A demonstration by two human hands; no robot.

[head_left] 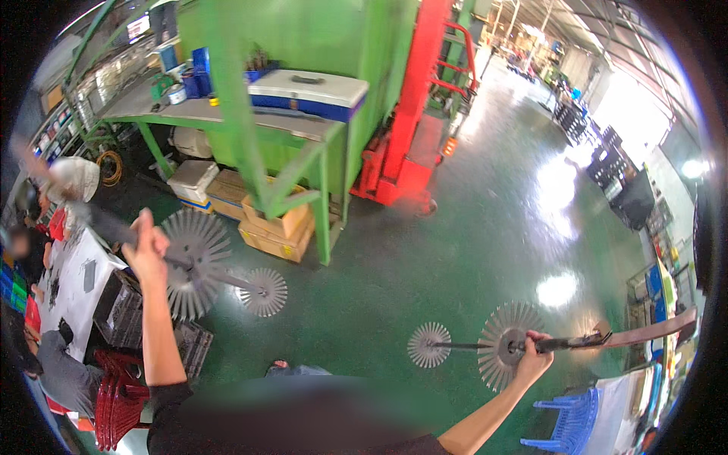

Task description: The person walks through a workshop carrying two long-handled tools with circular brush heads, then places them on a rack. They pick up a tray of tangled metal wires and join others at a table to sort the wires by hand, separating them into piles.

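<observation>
R hand (535, 361) is closed round right finned-disc shaft (459, 346), beside its bigger disc (497, 350); L hand (149, 249) grips left finned-disc shaft (235, 281), one finger raised; both above floor (364, 303); step seems carrying; next move prob. needs firm grip.

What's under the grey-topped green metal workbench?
A white box, brown cardboard boxes and a pale rounded object; the green frame partly covers the cardboard; anything directly behind the boxes is hidden.

Green-framed bench (135, 108) — white-lidded case (307, 93), small can (177, 95) on top.
</observation>
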